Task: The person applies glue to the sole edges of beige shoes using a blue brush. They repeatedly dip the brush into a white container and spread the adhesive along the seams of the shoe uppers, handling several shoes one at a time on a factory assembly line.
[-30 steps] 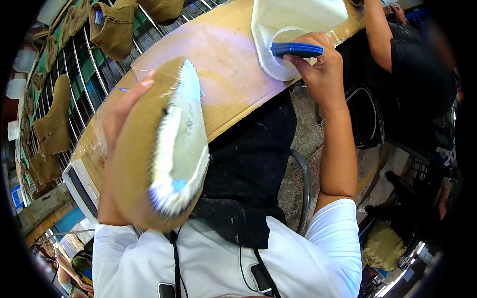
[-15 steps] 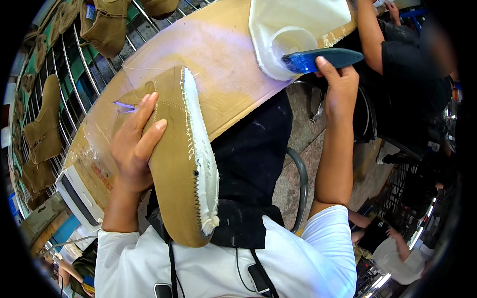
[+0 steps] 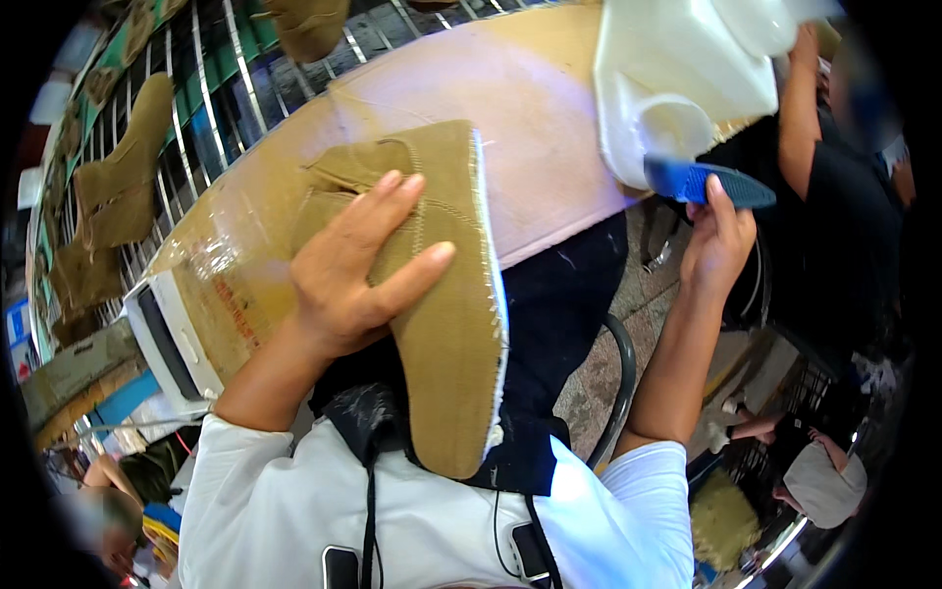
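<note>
My left hand (image 3: 368, 260) grips a tan boot (image 3: 453, 334) from its left side, fingers and thumb spread over the upper. The boot lies above my lap, its shaft reaching over the cardboard-covered worktop (image 3: 549, 88). Only a thin strip of its white stitched bottom edge shows along the right. Further right, my right hand (image 3: 724, 236) is closed on a blue brush (image 3: 721, 187), held flat at the near rim of a translucent plastic cup (image 3: 675, 130). Motion blurs the bristles; whether they touch the cup I cannot tell.
The cup stands by a white plastic container (image 3: 677, 59) on the worktop. A metal rack (image 3: 211, 98) with several tan boots (image 3: 123, 167) runs along the left and far side. A grey curved tube (image 3: 620, 383) rises beside my right thigh. Another person (image 3: 834, 206) sits close on the right.
The boot has turned, so its white bottom edge has mostly gone from sight. My right hand has drawn the brush slightly nearer, to the cup's near rim. The whole view has shifted.
</note>
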Demonstrator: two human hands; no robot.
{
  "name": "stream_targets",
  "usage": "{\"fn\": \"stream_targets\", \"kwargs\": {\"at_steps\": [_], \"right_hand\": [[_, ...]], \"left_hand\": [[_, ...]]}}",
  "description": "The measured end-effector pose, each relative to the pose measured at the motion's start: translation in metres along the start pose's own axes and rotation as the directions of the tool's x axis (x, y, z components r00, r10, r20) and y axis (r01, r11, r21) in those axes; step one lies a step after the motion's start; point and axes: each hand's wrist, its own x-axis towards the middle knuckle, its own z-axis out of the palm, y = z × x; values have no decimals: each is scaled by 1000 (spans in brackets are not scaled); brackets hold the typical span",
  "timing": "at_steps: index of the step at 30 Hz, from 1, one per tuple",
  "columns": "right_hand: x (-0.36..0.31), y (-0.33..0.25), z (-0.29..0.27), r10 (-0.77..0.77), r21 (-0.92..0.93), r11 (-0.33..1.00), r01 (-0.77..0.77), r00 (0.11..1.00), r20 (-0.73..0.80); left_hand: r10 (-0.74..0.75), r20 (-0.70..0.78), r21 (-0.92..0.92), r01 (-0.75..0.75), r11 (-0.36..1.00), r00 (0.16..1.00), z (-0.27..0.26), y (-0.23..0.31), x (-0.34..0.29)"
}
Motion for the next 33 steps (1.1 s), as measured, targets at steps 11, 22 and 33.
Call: {"fn": "stream_targets", "kwargs": {"at_steps": [11,22,33], "right_hand": [[-58,15,99,253,281,894,-350,910,327],[-50,15,114,144,122,975,-184,950,278],[-90,3,88,65,146,982,-119,943,327]], "left_hand": [[-3,17,47,3,999,1000,0,3,-7],[13,-43,60,-11,998,999,6,1,-13],[48,52,68,-51,996,998,2,1,-12]]}}
